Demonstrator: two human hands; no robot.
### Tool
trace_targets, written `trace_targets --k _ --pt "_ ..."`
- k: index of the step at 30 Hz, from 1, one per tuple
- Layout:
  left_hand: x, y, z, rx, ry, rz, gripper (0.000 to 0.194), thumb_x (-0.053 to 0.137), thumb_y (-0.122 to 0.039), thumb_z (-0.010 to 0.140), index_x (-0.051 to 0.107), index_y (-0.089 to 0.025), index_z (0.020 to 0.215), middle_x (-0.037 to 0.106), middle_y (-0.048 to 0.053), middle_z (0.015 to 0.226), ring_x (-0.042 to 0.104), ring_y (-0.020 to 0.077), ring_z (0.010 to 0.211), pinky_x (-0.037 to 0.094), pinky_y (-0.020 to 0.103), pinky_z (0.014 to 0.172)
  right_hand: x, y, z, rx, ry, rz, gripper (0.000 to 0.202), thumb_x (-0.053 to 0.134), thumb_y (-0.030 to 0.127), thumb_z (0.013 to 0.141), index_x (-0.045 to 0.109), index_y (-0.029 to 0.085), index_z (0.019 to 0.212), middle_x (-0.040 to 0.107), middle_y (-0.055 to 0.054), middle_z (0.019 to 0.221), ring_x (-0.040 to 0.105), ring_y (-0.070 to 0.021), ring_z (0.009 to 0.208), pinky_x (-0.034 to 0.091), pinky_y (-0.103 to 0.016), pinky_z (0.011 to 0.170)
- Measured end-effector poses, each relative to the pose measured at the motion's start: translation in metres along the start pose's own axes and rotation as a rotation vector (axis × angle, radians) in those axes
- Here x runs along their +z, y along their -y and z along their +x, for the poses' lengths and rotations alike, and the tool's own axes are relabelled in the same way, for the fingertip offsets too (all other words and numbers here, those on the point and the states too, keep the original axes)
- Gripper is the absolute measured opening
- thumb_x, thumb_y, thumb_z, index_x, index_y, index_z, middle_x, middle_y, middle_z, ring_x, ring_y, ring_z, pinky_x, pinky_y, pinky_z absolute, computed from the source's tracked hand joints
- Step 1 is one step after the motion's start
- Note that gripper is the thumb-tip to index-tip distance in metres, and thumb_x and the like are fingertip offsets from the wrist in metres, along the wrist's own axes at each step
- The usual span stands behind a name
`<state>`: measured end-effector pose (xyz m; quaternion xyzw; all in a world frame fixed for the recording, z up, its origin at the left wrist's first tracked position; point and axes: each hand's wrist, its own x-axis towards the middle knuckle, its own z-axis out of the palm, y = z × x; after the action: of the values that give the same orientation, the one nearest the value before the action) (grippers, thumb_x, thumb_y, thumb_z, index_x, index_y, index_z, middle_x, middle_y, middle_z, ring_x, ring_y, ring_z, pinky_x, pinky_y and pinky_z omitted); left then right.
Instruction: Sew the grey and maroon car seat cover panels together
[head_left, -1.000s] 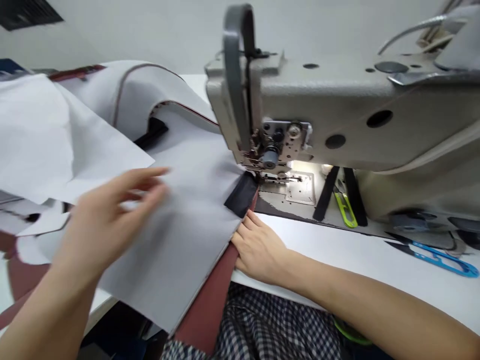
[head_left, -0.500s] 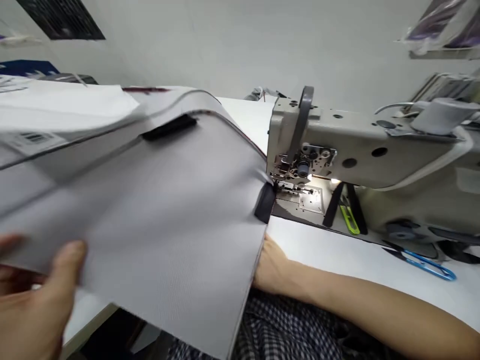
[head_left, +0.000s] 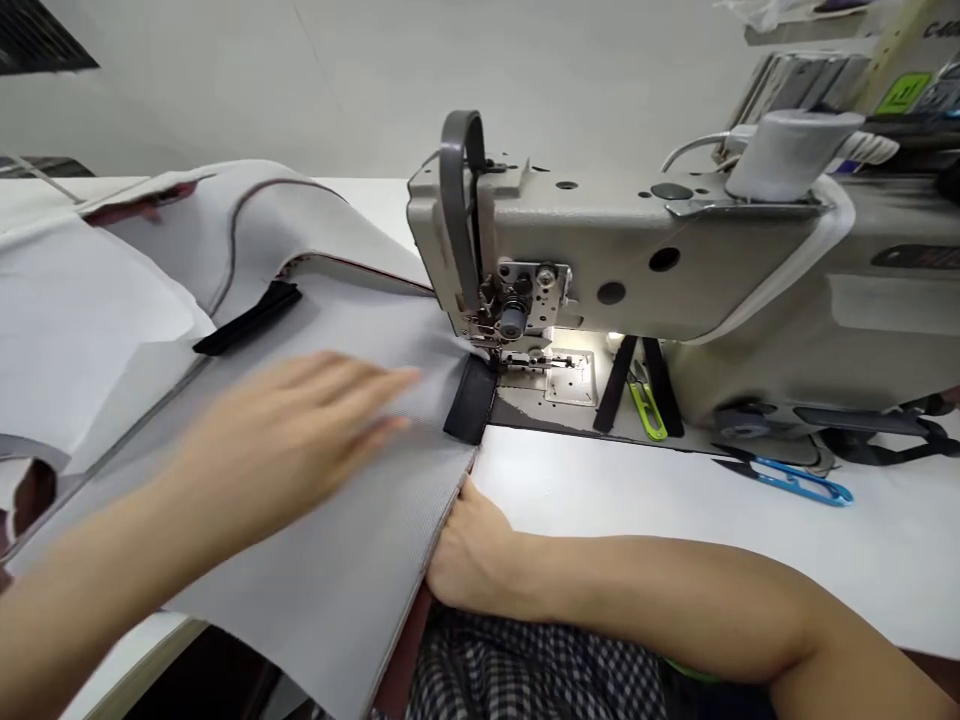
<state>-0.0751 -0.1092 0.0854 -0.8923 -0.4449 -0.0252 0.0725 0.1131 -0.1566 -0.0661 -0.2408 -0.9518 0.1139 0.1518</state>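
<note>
A large light-grey fabric panel (head_left: 352, 540) with a maroon underside drapes over the table, its right edge reaching the needle area of a sewing machine (head_left: 570, 245). A short black strip (head_left: 471, 398) lies on that edge by the presser foot. Another black strip (head_left: 247, 318) crosses the panel farther left. My left hand (head_left: 300, 420), blurred, is over the panel with fingers stretched toward the machine and nothing in them. At the panel's right edge, below the black strip, is my right hand (head_left: 476, 550); its fingers are hidden beneath the fabric.
Lime-green thread snips (head_left: 646, 408) lie between two black strips on the machine bed. Blue-handled snips (head_left: 802, 482) rest on the white table (head_left: 600, 490) to the right. A white thread cone (head_left: 791, 155) lies on top of the machine. A white sheet (head_left: 82, 330) covers the panel's left part.
My left hand has let go of the panel's left edge and moved right over the fabric. The panel's left part has settled lower. The view has turned right.
</note>
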Motion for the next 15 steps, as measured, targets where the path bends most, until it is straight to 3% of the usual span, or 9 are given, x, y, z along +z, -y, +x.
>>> trace_targets --k 2,3,5,7,9,15 --pt "0.021 -0.019 0.058 0.312 0.077 0.009 0.045 0.036 -0.045 0.102 0.056 -0.023 0.135 0.060 0.006 0.135 0.050 0.0253 0.129 0.034 0.042 0.111 -0.002 0.001 0.001 0.021 -0.037 0.009 0.019 0.055 0.015 0.088 0.071 0.018 0.097 0.070 -0.010 0.112 0.056 -0.0291 0.114 0.036 -0.058 0.107" --pt "0.035 -0.022 0.077 0.388 0.116 0.005 0.045 0.036 -0.046 0.102 0.054 -0.024 0.137 0.055 0.004 0.142 0.044 0.0238 0.136 0.025 0.042 0.118 -0.004 0.001 0.001 0.023 -0.039 0.016 0.019 0.055 0.015 0.088 0.071 0.018 0.099 0.070 -0.010 0.114 0.055 -0.0294 0.114 0.037 -0.058 0.106" --pt "0.062 -0.015 0.092 0.454 0.187 -0.021 0.049 0.037 -0.048 0.101 0.047 -0.026 0.143 0.046 0.001 0.150 0.032 0.0215 0.145 0.008 0.043 0.124 -0.008 0.001 0.001 0.015 -0.021 0.021 0.020 0.055 0.015 0.087 0.071 0.017 0.099 0.070 -0.010 0.113 0.056 -0.0302 0.112 0.038 -0.059 0.105" --pt "0.083 -0.001 0.086 0.426 0.208 -0.059 0.051 0.037 -0.047 0.101 0.039 -0.027 0.149 0.039 0.000 0.155 0.025 0.0204 0.148 0.002 0.044 0.125 -0.010 0.000 0.001 0.009 -0.028 0.008 0.020 0.055 0.017 0.088 0.071 0.017 0.099 0.069 -0.011 0.117 0.054 -0.0329 0.116 0.032 -0.065 0.109" --pt "0.096 0.010 0.073 0.367 0.189 -0.107 0.051 0.035 -0.043 0.102 0.036 -0.027 0.150 0.036 0.000 0.156 0.022 0.0207 0.149 0.005 0.045 0.125 -0.011 -0.001 0.000 0.007 -0.058 -0.001 0.019 0.055 0.020 0.088 0.071 0.019 0.097 0.067 -0.011 0.123 0.049 -0.0362 0.123 0.022 -0.070 0.113" --pt "0.106 0.005 0.062 0.310 0.106 -0.189 0.044 0.037 -0.039 0.101 0.049 -0.031 0.142 0.042 -0.001 0.152 0.027 0.0216 0.147 0.012 0.047 0.125 -0.010 -0.001 -0.003 0.009 -0.055 0.017 0.017 0.058 0.022 0.086 0.073 0.021 0.094 0.066 -0.010 0.123 0.046 -0.0364 0.126 0.016 -0.070 0.114"
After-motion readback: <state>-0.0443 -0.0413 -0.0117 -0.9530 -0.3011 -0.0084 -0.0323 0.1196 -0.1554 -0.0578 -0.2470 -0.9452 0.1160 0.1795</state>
